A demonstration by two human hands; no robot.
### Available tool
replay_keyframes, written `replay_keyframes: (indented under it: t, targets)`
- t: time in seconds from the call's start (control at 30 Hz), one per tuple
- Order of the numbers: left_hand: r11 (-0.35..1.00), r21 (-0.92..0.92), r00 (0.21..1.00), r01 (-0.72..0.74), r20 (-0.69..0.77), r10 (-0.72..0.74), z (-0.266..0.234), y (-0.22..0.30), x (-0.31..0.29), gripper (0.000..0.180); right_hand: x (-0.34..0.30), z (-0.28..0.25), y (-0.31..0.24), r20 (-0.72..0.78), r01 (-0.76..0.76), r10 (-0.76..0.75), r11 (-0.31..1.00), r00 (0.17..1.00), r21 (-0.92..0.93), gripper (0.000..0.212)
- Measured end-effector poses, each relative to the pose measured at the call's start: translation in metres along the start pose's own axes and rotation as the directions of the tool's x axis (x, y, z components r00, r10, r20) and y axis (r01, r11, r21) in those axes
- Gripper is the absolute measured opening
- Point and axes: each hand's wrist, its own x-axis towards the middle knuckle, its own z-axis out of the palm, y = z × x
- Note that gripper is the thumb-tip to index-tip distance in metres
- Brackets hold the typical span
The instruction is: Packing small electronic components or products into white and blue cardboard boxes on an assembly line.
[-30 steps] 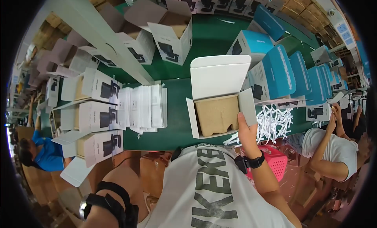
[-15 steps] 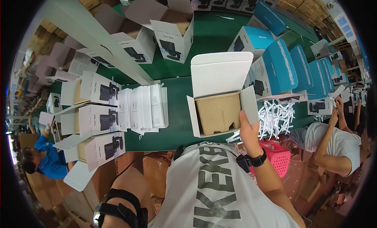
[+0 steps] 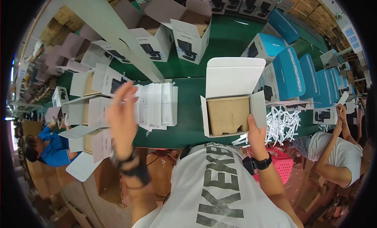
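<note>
Motion blur across left hand (image 3: 122, 115)

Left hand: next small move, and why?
Probably ease the left hand onto the white leaflets: it looks empty, though blurred, and is near their stack, while the right hand holds the open white box, whose brown pulp tray shows no leaflet on top.

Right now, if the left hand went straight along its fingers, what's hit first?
Probably the left row's far white box: in this view the left hand's fingertips overlap its right end. If they pass above it, the pillar comes next. Depth is unclear.
</note>
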Motion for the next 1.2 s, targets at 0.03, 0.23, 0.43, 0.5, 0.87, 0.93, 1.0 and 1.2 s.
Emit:
replay_keyframes:
  t: [0.03,0.23,0.43,0.5,0.87,0.93,1.0,1.2]
  targets:
    - [0.904,0.425,0.997,0.039,0.046,-0.064,0.014,-0.050,0.014,0.049,0.001,-0.002,0.002,0.016,-0.005,0.005,1.000,1.000,-0.008,0.028]
    - [0.420,0.904,0.994,-0.079,0.042,0.097,0.055,-0.225,-0.013,0.045,-0.006,-0.014,-0.011,0.242,0.202,-0.160,0.966,0.957,-0.160,0.035]
    - [0.799,0.601,0.964,-0.002,-0.210,0.160,0.031,-0.181,-0.028,0.026,-0.017,-0.077,-0.019,0.460,-0.245,0.270,0.963,0.846,-0.114,0.033]
    - [0.988,0.145,0.949,0.060,-0.315,-0.011,0.028,-0.103,-0.036,0.022,-0.025,-0.091,-0.015,0.445,-0.383,0.438,0.899,0.781,-0.213,0.026]
    - [0.834,-0.313,0.868,-0.454,0.055,0.493,0.124,0.024,-0.072,0.086,-0.037,-0.057,0.016,0.421,-0.313,0.423,0.899,0.803,-0.306,0.018]
    - [0.789,-0.150,0.771,-0.596,0.165,0.615,0.123,0.030,-0.071,0.095,-0.039,-0.065,0.016,0.429,-0.295,0.395,0.913,0.812,-0.282,0.020]
    - [0.821,-0.131,0.790,-0.556,0.226,0.571,0.117,0.026,-0.070,0.097,-0.038,-0.076,0.014,0.354,-0.365,0.427,0.902,0.832,-0.229,0.023]
    - [0.908,-0.228,0.888,-0.351,0.226,0.400,0.120,0.013,-0.090,0.093,-0.022,-0.084,0.010,0.309,-0.279,0.367,0.915,0.877,-0.293,0.030]
